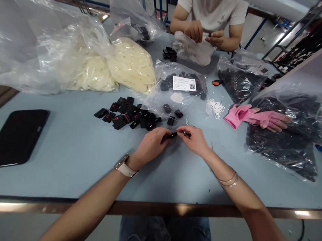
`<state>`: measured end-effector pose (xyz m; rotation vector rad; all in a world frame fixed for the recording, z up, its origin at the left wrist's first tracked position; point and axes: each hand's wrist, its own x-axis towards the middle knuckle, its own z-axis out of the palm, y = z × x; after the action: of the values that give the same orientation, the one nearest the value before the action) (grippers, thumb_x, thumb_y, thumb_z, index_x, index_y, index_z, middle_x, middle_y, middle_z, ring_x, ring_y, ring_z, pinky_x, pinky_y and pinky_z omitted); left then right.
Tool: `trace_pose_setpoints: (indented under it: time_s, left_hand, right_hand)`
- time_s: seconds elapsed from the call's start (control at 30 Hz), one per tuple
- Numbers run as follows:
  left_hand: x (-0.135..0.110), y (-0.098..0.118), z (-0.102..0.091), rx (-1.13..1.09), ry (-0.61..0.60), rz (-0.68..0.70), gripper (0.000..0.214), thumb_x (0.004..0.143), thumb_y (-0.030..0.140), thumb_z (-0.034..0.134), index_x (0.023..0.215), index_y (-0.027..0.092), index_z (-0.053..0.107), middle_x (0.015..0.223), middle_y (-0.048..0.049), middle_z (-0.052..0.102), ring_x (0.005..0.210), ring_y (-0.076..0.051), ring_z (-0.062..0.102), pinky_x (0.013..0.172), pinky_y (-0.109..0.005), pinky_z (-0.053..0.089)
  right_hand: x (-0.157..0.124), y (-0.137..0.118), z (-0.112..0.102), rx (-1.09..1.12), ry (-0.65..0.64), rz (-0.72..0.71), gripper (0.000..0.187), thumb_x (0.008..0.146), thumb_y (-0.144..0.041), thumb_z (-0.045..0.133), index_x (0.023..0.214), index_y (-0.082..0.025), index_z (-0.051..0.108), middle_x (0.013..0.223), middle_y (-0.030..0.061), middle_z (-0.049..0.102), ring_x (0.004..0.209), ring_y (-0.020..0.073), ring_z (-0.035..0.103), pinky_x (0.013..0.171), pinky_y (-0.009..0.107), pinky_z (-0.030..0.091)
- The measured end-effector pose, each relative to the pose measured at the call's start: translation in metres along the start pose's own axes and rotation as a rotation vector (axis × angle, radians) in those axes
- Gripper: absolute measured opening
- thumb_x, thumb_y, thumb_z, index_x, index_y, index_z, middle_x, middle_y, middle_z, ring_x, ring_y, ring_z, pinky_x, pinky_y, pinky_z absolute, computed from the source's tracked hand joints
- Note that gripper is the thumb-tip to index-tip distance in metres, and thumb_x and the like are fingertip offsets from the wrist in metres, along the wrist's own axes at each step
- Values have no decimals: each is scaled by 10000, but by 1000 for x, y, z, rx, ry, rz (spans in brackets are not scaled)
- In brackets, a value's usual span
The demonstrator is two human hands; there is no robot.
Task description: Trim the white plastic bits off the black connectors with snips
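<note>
My left hand (152, 143), with a white-strapped watch on its wrist, is closed around a small black plastic connector housing (173, 135). The thumb and fingers of my right hand (194, 140) are pinched together at the housing's right end; whatever they hold is too small to make out. Just beyond my hands lies a loose pile of black connector housings (128, 113), some with red parts inside. A few single black housings (171, 120) sit between the pile and my fingers. Tiny white pieces (215, 108) are heaped farther right.
A labelled bag of black parts (183, 83) lies ahead, with bags of cream-coloured pieces (131, 66) to its left. Pink gloves (256, 117) rest by a large bag of black parts (285, 142). A black tablet-like slab (16, 137) lies left. A co-worker (207, 21) sits opposite, handling a bag.
</note>
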<state>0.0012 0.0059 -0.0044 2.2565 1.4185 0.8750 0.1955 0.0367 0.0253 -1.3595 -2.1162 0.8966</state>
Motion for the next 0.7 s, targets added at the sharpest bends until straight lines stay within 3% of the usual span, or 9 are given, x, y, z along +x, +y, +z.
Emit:
trace_pose_setpoints:
  time_s: [0.23,0.43,0.7]
  left_hand:
    - [1,1,1,1,12,3,101,844,146,575,929,183,615,860,-50,695,809,-199,659,719,-311,531]
    - [3,3,0,1,45,48,130,828,125,559,907,190,639,830,-42,685,767,-180,649,688,-287,529]
    - [4,6,-1,-16,61,79,137,838,122,554,901,191,654,823,-33,680,742,-161,646,658,-266,526]
  right_hand:
    - [0,0,2,-10,-5,-79,167,827,-126,578,881,-203,716,876,27,719,812,139,646,789,284,488]
    - [-3,3,5,70,-20,-50,282,793,-136,525,1053,-200,613,851,2,695,701,114,632,665,245,491]
    - [-6,1,4,83,-62,-40,365,768,-111,498,1115,-223,497,929,0,712,725,116,666,675,241,498]
